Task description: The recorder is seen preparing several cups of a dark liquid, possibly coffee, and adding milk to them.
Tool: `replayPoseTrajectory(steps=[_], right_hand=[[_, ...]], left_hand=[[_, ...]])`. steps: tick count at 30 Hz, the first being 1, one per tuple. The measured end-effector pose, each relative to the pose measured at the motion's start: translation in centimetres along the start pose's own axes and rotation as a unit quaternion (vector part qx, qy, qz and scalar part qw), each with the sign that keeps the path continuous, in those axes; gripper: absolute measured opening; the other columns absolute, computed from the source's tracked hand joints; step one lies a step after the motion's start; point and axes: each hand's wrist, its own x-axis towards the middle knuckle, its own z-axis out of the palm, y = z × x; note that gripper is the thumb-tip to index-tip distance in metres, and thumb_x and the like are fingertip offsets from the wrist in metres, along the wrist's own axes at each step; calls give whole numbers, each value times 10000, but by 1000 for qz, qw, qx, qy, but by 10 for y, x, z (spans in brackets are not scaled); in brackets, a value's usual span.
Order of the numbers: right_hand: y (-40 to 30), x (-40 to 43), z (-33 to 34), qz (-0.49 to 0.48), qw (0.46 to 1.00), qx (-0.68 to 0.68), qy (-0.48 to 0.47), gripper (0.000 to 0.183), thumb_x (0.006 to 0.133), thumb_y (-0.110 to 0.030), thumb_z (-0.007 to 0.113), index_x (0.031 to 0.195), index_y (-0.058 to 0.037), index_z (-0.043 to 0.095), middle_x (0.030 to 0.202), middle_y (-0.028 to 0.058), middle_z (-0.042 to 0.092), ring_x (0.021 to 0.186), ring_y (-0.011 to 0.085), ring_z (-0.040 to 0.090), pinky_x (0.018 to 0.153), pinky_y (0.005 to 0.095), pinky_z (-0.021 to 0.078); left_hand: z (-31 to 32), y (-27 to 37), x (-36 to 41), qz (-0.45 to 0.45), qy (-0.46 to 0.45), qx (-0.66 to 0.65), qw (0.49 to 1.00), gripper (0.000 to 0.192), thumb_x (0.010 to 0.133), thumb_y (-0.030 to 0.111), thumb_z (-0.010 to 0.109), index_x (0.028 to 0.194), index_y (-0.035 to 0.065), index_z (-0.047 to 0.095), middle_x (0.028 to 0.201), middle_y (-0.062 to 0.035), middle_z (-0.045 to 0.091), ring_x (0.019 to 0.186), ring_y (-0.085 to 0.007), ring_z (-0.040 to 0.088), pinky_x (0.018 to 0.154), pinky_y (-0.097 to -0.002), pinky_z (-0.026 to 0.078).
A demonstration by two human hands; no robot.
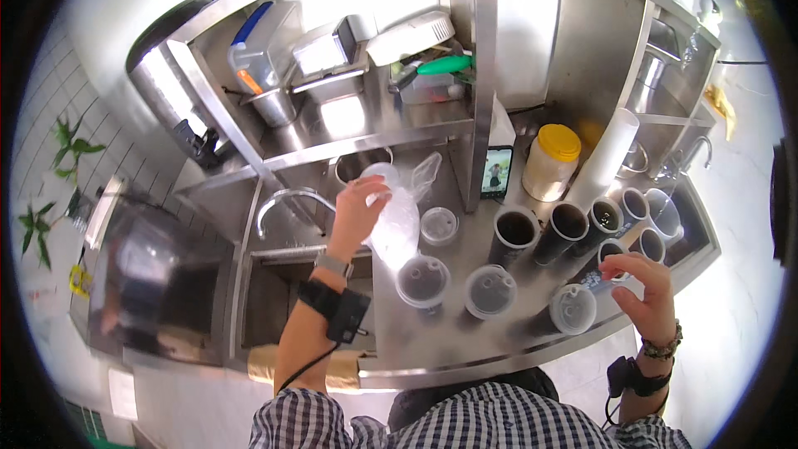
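Observation:
My left hand (360,212) reaches over a clear plastic bag of lids (399,218), its fingers partly curled at the bag's upper end; whether it grips a lid cannot be told. A loose clear lid (439,225) lies just right of the bag. Along the counter's near side stand three dark cups with clear lids on them (423,280) (490,292) (573,309). Behind them are several open cups of dark drink, one of them a tall cup (516,228). My right hand (645,290) hovers beside the rightmost lidded cup, fingers apart, holding nothing.
A sink (305,299) with a curved faucet (293,193) is at left. Behind the cups stand a phone (497,172), a yellow-lidded jar (552,162) and a stack of white cups (605,153). Steel shelves (374,137) hold containers and utensils. Another sink (692,231) lies at right.

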Motion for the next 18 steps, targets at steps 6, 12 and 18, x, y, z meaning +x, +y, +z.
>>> replayPoseTrajectory(steps=[6, 12, 18], right_hand=[[-56, 66, 61, 31, 998, -55, -13, 277, 726, 4, 593, 1003, -14, 600, 799, 106, 605, 689, 188, 592, 617, 271, 466], [-57, 154, 162, -43, 988, -90, -117, 272, 764, -24, 471, 1021, -31, 560, 1006, 102, 585, 853, 300, 578, 750, 370, 467], [-34, 194, 217, -19, 936, -186, -298, 197, 739, -10, 479, 906, -34, 580, 997, 106, 572, 962, 279, 529, 827, 340, 436]], left_hand=[[-17, -1, 2, 20, -2, -333, 943, 199, 703, -13, 661, 886, 28, 595, 955, -102, 629, 917, -224, 590, 806, -296, 449], [-14, -17, -10, 124, -13, -350, 928, 235, 632, -3, 700, 827, 75, 595, 793, -65, 572, 705, -208, 543, 650, -292, 443], [-18, -24, -15, 217, 71, -265, 937, 303, 567, 27, 700, 833, 157, 636, 721, -7, 465, 650, -196, 460, 572, -298, 406]])
